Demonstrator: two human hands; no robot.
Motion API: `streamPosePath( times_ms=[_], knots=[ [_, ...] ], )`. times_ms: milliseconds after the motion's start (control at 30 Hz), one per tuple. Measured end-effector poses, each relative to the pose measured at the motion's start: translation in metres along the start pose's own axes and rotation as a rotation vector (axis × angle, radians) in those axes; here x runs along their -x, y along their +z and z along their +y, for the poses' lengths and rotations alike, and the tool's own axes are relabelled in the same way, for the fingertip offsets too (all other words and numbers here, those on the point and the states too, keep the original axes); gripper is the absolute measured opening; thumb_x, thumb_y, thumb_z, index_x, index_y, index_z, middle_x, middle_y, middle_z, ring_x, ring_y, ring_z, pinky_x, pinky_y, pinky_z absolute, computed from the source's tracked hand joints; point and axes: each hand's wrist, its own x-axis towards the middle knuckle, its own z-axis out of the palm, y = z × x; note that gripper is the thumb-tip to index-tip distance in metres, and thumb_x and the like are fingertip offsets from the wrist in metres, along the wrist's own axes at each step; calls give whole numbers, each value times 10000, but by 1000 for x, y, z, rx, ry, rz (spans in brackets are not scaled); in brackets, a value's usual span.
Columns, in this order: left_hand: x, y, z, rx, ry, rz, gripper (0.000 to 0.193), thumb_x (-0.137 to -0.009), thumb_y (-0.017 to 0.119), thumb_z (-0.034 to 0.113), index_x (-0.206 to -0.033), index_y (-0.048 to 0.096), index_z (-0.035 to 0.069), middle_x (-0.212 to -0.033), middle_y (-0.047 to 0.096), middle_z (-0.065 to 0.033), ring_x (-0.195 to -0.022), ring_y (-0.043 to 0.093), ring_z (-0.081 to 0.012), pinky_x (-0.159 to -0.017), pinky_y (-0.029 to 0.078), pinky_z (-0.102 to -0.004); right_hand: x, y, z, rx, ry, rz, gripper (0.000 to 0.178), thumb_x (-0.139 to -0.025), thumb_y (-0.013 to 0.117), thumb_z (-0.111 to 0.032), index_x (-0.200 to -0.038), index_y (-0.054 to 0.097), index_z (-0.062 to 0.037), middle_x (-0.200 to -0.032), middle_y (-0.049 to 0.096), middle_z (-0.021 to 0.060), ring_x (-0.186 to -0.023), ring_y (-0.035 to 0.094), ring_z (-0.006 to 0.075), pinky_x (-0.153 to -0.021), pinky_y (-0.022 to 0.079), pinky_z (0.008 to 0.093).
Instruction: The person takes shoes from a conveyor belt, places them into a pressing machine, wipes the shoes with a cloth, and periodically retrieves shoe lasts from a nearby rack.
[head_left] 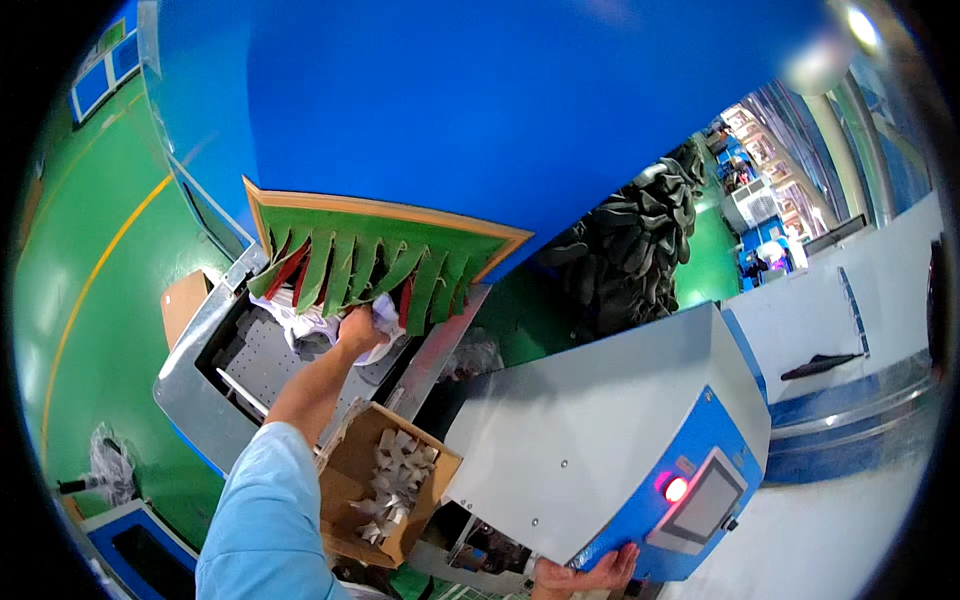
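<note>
My left hand (361, 328) reaches forward to the fringed opening of a large blue machine, its fingers closed on a white and lavender shoe (384, 322). Another pale shoe (300, 322) lies to its left, partly under the hanging strips. Both rest at the end of a grey perforated conveyor (262, 362). Green and red fabric strips (345, 265) hang over the shoes and hide their far parts. My right hand (590, 574) is at the lower edge of a grey and blue machine (590, 420), fingers stretched out, with nothing visible in it.
A cardboard box (345, 490) of crumpled white paper pieces (400, 470) stands between the conveyor and the grey machine. That machine carries a screen (705, 502) and a lit red button (676, 489). Behind it is a pile of dark shoe-shaped pieces (630, 245). Green floor (110, 270) lies left.
</note>
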Motion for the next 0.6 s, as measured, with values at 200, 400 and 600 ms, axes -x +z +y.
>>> streamPosePath(
  times_ms=[200, 400, 600],
  knots=[
    [110, -110, 1, 924, 36, -450, 574, -699, 816, 152, -1191, 548, 27, -1047, 646, -72, -902, 608, -181, -861, 499, -335, -2, -23, -6, -132, 122, -284, 559, -984, 346, -357, -1364, 373, 51, -1374, 412, 247, -1327, 341, 393, -1077, 247, 558],
    [319, -121, 46, 1459, -204, -1130, 666, -728, 790, 133, -1305, 483, 6, -1201, 614, -98, -1098, 600, -227, -974, 475, -395, 8, -77, -95, -1184, 468, -620, 1079, -801, 727, -419, -1494, 14, -1, -1462, 250, 218, -1371, 261, 354, -1124, 205, 492],
    [421, -83, 138, 1058, -208, -762, 594, -876, 612, 343, -1320, 455, -19, -1159, 591, -113, -1054, 561, -199, -914, 454, -364, 51, -93, -66, -1686, 901, -512, 1235, -689, 796, -193, -1492, -129, -38, -1473, 205, 190, -1322, 342, 309, -1087, 300, 432]
  ],
)
